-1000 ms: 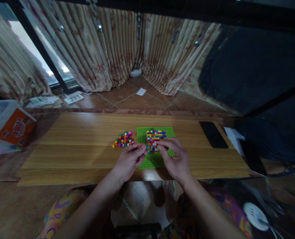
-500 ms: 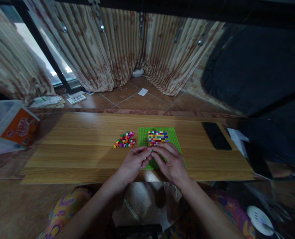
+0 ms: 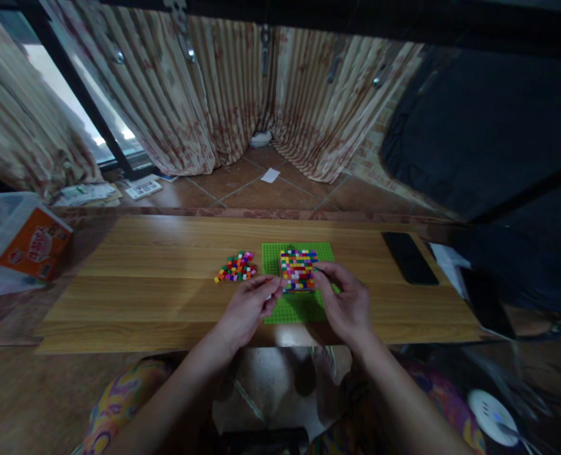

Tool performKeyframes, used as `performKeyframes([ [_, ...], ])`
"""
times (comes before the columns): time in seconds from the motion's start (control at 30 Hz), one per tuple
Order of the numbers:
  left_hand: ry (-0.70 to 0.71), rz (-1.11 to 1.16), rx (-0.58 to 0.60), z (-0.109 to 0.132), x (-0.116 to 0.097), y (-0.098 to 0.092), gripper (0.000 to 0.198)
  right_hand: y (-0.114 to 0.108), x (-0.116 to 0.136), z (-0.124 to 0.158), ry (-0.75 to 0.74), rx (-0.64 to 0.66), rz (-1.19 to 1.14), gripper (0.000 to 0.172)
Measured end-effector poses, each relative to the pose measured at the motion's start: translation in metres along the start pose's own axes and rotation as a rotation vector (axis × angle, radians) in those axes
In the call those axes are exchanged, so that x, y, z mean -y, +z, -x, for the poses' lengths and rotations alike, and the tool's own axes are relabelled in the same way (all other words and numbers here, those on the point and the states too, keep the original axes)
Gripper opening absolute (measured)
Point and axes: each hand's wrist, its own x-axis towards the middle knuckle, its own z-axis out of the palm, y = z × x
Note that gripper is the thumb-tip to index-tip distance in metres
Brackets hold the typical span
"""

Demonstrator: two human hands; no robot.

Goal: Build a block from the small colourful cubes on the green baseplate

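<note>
A many-coloured block of small toy bricks (image 3: 299,268) stands on a green studded baseplate (image 3: 297,309). My left hand (image 3: 252,306) is closed in a pinch by the block's near left corner; what its fingertips hold, if anything, is too small to make out. At the block's right side, my right hand (image 3: 347,300) pinches what looks like a small green brick (image 3: 316,267) between thumb and forefinger. To the left of the baseplate lies a loose pile of coloured bricks (image 3: 237,268).
The wooden table (image 3: 143,278) carries a black phone (image 3: 409,258) on its right. A clear plastic box (image 3: 0,215) with an orange label stands off the left end. Beyond the table hang striped curtains (image 3: 223,95), and a white power socket (image 3: 493,417) sits at lower right.
My hands have parted from their meeting point in front of the block. The right has moved right to the block's side, the left slightly left, uncovering the block's front.
</note>
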Motion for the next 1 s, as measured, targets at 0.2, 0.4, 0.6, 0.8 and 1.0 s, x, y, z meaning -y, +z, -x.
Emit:
performKeyframes([
  [0.2,0.033,-0.056,-0.133,-0.001,-0.004,-0.002,0.025,-0.013,-0.015,-0.01,0.036,-0.026,-0.027,0.022],
  [0.4,0.032,-0.069,-0.195,-0.003,-0.002,-0.001,0.026,-0.018,-0.015,-0.007,0.058,0.129,0.1,0.025],
  [0.6,0.055,-0.039,-0.267,-0.002,-0.003,-0.001,0.027,-0.015,-0.011,-0.006,0.161,0.161,0.235,0.022],
  [0.8,0.02,-0.001,-0.246,-0.001,-0.004,-0.001,0.026,-0.01,-0.009,-0.011,0.202,0.133,0.255,0.012],
  [1.0,0.016,-0.013,-0.232,-0.002,-0.004,-0.002,0.026,-0.006,-0.015,-0.012,0.234,0.089,0.139,0.019],
])
